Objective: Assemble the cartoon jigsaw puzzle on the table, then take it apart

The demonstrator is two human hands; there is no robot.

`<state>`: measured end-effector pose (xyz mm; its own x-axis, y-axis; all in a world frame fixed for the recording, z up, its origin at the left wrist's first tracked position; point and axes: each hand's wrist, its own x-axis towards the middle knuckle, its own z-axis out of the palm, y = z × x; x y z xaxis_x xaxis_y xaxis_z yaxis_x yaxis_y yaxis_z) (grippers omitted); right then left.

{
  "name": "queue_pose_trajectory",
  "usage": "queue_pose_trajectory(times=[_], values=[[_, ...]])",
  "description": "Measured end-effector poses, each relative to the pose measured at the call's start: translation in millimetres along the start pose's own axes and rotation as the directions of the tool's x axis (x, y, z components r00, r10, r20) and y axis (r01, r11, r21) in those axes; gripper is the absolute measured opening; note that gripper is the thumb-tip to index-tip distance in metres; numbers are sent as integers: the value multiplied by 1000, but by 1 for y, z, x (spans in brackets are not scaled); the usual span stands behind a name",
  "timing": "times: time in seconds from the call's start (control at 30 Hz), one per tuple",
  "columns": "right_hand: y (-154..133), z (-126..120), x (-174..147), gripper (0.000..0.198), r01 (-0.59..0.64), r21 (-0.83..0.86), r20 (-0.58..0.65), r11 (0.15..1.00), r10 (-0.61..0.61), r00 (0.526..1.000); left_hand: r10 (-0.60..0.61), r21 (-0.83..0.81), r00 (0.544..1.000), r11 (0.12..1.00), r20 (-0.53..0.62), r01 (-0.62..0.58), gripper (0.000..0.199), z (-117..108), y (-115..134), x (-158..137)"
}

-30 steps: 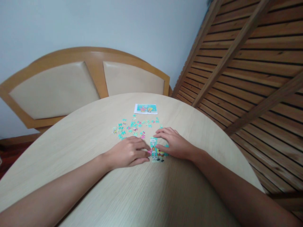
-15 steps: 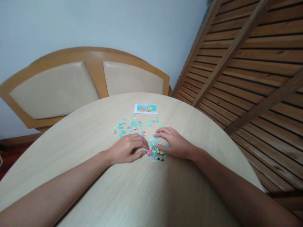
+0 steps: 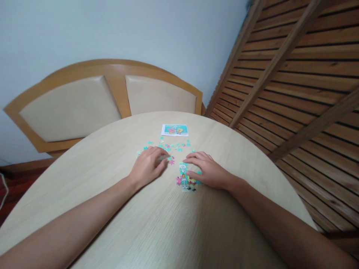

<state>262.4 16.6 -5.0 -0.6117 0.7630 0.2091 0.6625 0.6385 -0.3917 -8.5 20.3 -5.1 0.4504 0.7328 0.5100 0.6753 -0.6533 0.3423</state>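
A partly joined jigsaw puzzle [image 3: 184, 180] with cartoon figures lies flat on the table. My right hand [image 3: 209, 171] rests over its right side, fingers stretched out and thumb on the puzzle; it covers part of the upper right. My left hand [image 3: 149, 164] is at the near side of the loose puzzle pieces [image 3: 176, 146], hiding some of them. Its fingers and thumb are apart, with nothing visible between them. A pink puzzle piece [image 3: 172, 161] lies just right of its fingertips. Another pink piece [image 3: 178, 181] sits at the puzzle's left edge.
A picture sheet [image 3: 175, 130] of the cartoon scene lies beyond the pieces. The round wooden table [image 3: 126, 231] carries everything. Behind it stands a padded wooden bench back [image 3: 73, 106] against the wall. A slatted wooden screen [image 3: 294, 74] rises at the right.
My left hand has left the puzzle's left edge and moved away and leftward to the loose pieces. The pink piece stays at the puzzle's edge. My right hand has hardly moved.
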Motion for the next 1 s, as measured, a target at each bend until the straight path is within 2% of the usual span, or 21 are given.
queue_pose_trajectory(times=[0.1,0.2,0.33,0.57,0.7,0.9,1.0], values=[[1,1,0,40,2,2,-1,1000,-2,1000,-32,40,999,999,-2,33,20,3,-9,1],[1,2,0,40,6,-3,-14,1000,-6,1000,57,34,997,998,56,-59,24,4,-10,2],[0,2,0,40,4,-3,-14,1000,-4,1000,191,15,971,981,147,-195,20,4,-6,3],[1,3,0,40,-1,-9,-7,1000,1,1000,261,-30,944,965,201,-260,18,0,-1,4],[0,3,0,41,-3,-6,-4,1000,3,1000,262,-107,938,964,228,-243,18,1,-1,4],[-2,0,0,40,-11,1,11,1000,11,1000,179,-240,960,963,217,-126,13,5,-6,2],[-2,0,0,40,-14,1,18,1000,14,1000,165,-258,962,960,217,-107,18,5,-6,1]])
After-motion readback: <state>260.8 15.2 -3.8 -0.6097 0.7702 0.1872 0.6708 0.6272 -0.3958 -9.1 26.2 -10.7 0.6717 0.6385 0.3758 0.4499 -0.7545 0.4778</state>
